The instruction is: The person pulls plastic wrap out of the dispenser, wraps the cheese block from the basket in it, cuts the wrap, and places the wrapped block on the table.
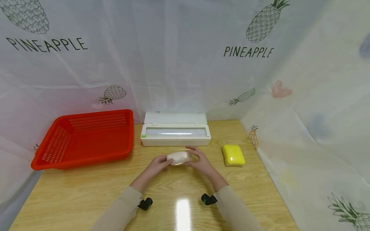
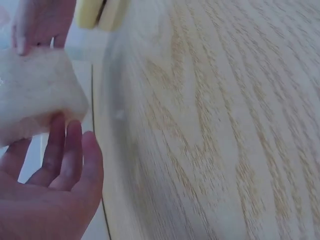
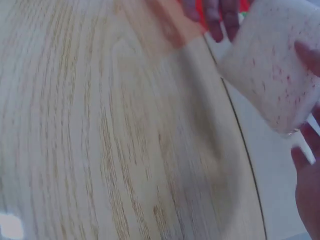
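Note:
Between both hands, raised over the table, is a whitish rounded block (image 1: 178,157) with a shiny, film-like surface. Red specks dot its face in the right wrist view (image 3: 275,65). My left hand (image 1: 158,163) grips its left end, the thumb on the near side. At the other end, my right hand (image 1: 201,161) holds it between thumb and fingers, with one finger stretched out above. The left wrist view has the left hand's fingers (image 2: 55,165) under the block's edge. Just behind the hands stands a white cling film dispenser (image 1: 176,141), its lid raised and a roll (image 1: 175,132) inside.
A red plastic basket (image 1: 95,141) with slotted walls stands on the left of the wooden table (image 1: 86,199). A shiny yellow block (image 1: 233,155) lies at the right. Pineapple-printed sheeting (image 1: 179,64) hangs behind the table and along its right side.

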Tool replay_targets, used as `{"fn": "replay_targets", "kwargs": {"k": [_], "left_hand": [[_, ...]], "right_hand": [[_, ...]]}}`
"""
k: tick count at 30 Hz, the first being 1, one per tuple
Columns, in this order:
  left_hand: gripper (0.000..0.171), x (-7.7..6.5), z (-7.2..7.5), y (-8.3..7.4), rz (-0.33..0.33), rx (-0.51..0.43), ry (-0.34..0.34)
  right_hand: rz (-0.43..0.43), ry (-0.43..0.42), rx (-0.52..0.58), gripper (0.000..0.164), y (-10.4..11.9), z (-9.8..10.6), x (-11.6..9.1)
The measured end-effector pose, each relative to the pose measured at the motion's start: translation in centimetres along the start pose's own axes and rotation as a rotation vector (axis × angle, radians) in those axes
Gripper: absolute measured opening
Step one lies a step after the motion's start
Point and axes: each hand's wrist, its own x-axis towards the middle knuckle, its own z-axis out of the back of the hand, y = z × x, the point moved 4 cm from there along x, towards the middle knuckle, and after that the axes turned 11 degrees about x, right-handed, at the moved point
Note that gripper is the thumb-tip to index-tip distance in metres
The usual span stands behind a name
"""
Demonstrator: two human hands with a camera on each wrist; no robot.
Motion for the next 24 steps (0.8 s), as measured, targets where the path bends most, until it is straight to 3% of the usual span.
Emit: {"fn": "replay_targets", "kwargs": {"k": [4,7,9,14,17,20,24], "left_hand": [[0.054,-0.3,0.1,0.0,0.062,-0.05,-0.028],[0.057,-0.1,0.1,0.3,0.095,-0.111,-0.089],[0.059,0.1,0.0,0.5,0.101,-0.139,-0.107],[0.073,0.6,-0.3,0.9,0.086,-0.06,-0.128],[0.092,0.9,-0.4,1.2,0.053,-0.038,-0.12],[0.098,1.2,-0.4,1.5,0.024,-0.062,-0.098],[0.094,1.4,-0.4,1.7,0.002,-0.026,-0.082]], "right_hand": [[-0.123,0.007,0.107,0.039,0.0,-0.6,-0.4],[-0.24,-0.065,0.174,0.045,-0.5,-1.3,-0.7],[-0.275,-0.119,0.215,0.051,-0.6,-1.8,-0.7],[-0.249,-0.151,0.284,0.066,0.7,-2.7,-0.5],[-0.249,-0.155,0.238,0.066,1.1,-2.8,-0.5],[-0.258,-0.167,0.194,0.064,0.5,-2.7,-0.3],[-0.263,-0.163,0.193,0.064,-1.7,-2.5,0.2]]}}
